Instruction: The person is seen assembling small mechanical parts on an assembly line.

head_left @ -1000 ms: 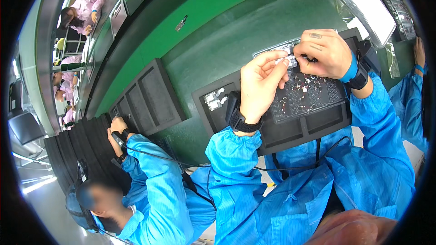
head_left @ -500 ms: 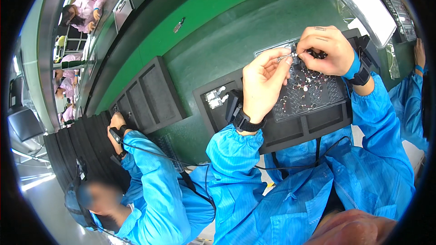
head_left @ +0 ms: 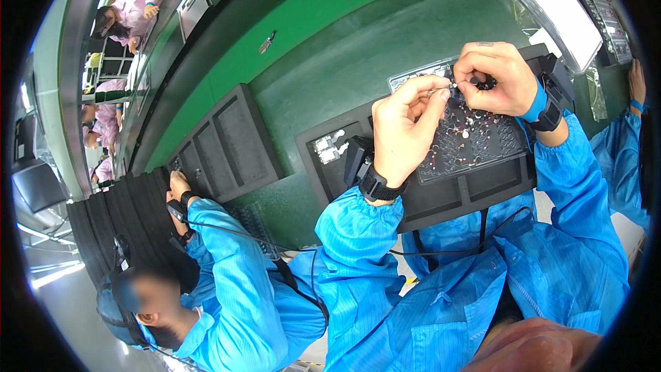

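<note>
My left hand (head_left: 407,124) is closed in a pinch, thumb against forefinger, on a small shiny metal part (head_left: 451,88). Facing it, my right hand (head_left: 499,77) pinches at the same spot; its fingertips nearly meet the left ones. What exactly the right fingertips grip is too small to make out. Dark small pieces (head_left: 486,84) show within the curl of the right hand. Below both hands lies a clear plastic tray (head_left: 441,178) with many tiny wired, round parts (head_left: 465,134). It sits in a black foam tray (head_left: 406,219).
White and silver pieces (head_left: 330,148) lie in the foam tray's left compartment. Another black foam tray (head_left: 231,145) is to the left, beside a co-worker's hand (head_left: 177,184). A white panel (head_left: 554,14) stands at the back right. Metal clips (head_left: 268,43) lie along the green table (head_left: 310,62).
My left hand has shifted slightly right and turned, closing in on the right hand. The metal part between the fingertips shows less. My right hand has barely moved.
</note>
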Available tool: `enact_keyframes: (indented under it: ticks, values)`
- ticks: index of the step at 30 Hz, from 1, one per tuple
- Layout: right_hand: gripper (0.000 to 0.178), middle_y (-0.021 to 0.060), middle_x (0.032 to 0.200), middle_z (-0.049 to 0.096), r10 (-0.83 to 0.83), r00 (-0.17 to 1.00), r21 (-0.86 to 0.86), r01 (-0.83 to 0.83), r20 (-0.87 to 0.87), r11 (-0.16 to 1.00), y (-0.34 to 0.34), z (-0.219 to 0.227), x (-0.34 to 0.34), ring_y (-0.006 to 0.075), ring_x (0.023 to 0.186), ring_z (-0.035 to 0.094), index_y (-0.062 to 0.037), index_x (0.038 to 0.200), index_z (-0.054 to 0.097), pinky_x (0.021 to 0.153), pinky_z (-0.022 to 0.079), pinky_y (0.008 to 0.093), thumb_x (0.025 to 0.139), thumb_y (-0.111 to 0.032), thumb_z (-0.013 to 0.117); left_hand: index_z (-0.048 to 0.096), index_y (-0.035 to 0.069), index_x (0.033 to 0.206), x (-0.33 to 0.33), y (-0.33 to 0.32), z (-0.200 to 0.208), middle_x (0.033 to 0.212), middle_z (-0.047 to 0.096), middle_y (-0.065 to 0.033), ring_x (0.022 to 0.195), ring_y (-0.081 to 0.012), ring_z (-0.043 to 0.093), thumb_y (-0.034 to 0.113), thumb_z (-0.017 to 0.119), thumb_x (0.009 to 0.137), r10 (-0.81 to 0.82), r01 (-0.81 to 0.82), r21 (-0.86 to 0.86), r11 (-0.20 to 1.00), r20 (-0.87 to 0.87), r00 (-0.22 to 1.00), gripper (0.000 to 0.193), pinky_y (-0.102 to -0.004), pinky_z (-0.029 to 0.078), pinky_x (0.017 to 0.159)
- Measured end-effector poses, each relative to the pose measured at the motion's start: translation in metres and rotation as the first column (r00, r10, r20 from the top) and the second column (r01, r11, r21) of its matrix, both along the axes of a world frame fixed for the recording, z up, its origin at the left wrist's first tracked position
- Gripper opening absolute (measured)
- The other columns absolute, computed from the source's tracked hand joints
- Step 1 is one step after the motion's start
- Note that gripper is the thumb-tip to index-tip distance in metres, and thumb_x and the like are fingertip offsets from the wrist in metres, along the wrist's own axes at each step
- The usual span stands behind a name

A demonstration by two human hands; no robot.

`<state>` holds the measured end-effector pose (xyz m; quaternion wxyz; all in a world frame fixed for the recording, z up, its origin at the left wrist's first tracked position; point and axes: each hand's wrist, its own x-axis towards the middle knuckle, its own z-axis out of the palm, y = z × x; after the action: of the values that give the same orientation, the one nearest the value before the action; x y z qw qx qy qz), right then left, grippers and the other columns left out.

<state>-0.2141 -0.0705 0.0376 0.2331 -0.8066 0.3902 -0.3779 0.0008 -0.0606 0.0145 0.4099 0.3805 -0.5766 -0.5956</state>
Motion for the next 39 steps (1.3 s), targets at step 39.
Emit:
enact_keyframes:
  ticks: [39]
  values:
    - [0.011, 0.0054, 0.098, 0.062, -0.044, 0.999, -0.173, 0.048, 0.027, 0.984, 0.004, -0.01, 0.01, 0.0285, 0.074, 0.064, -0.0063, 0.094, 0.061, 0.065, 0.052, 0.0408, 0.086, -0.01, 0.068, 0.076, 0.006, 0.096, 0.153, 0.066, -0.008, 0.095, 0.07, -0.008, 0.093, -0.0262, 0.06, 0.006, 0.081, 0.08, 0.527, 0.036, -0.608, 0.793, 0.715, 0.459, 0.017, -0.0371, 0.049, 0.081]
